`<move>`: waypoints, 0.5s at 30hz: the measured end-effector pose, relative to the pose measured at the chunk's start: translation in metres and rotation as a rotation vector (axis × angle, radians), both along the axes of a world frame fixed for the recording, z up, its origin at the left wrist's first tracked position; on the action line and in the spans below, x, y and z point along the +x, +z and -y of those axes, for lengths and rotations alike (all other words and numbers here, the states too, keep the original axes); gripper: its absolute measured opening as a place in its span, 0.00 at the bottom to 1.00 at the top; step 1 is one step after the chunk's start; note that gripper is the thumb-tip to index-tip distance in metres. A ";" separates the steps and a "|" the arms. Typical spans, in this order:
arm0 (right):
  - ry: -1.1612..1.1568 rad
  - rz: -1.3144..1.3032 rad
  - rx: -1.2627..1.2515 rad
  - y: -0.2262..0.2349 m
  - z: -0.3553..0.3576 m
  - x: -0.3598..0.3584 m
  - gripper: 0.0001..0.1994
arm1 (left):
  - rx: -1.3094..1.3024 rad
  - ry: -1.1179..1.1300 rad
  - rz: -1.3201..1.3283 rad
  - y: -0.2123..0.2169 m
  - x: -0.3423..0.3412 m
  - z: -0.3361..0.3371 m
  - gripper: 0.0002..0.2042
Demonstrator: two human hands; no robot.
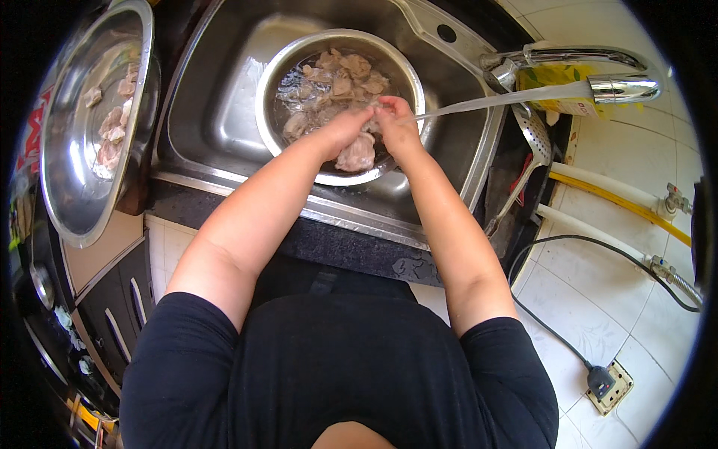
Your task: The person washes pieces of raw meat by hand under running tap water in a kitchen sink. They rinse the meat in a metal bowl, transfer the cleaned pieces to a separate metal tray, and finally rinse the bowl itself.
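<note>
A round steel basin (263,120) of water stands in the sink, with pale chunks of meat (342,84) in it. My left hand (348,129) and my right hand (399,129) meet over its right side, fingers closed around a piece of meat (357,153). That piece shows pinkish below my fingers; my hands partly hide it. From the chrome faucet (624,87) on the right, a stream of water (493,100) runs toward my right hand.
The steel sink (217,112) surrounds the basin. On the left, a second steel bowl (78,202) holds several pieces of meat. A slotted skimmer (532,138) lies right of the sink, near a yellow package (553,76). A black plug (600,382) sits in a wall socket at the lower right.
</note>
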State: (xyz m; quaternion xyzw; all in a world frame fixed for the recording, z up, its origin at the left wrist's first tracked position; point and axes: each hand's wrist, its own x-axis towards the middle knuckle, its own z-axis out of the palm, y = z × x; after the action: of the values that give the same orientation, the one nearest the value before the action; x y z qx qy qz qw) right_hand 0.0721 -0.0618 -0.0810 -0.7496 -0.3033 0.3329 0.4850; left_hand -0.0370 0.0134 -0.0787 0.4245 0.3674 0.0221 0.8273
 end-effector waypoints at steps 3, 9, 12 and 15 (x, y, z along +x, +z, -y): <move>-0.194 -0.377 -0.209 0.014 0.000 -0.006 0.16 | -0.116 0.127 0.046 0.001 -0.001 -0.004 0.16; -0.308 -0.347 -0.100 0.006 0.000 0.004 0.15 | -0.346 0.174 0.019 0.011 0.003 -0.004 0.15; -0.264 -0.335 -0.153 -0.003 0.002 0.017 0.16 | -0.485 0.162 -0.007 0.010 0.002 -0.008 0.14; -0.188 -0.283 -0.205 0.006 0.004 0.013 0.23 | -0.380 0.105 0.050 0.003 0.000 -0.007 0.13</move>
State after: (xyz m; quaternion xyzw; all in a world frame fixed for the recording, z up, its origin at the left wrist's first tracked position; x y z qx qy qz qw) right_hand 0.0855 -0.0657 -0.0750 -0.7658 -0.1250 0.4175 0.4729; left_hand -0.0372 0.0200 -0.0753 0.2400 0.3660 0.0061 0.8991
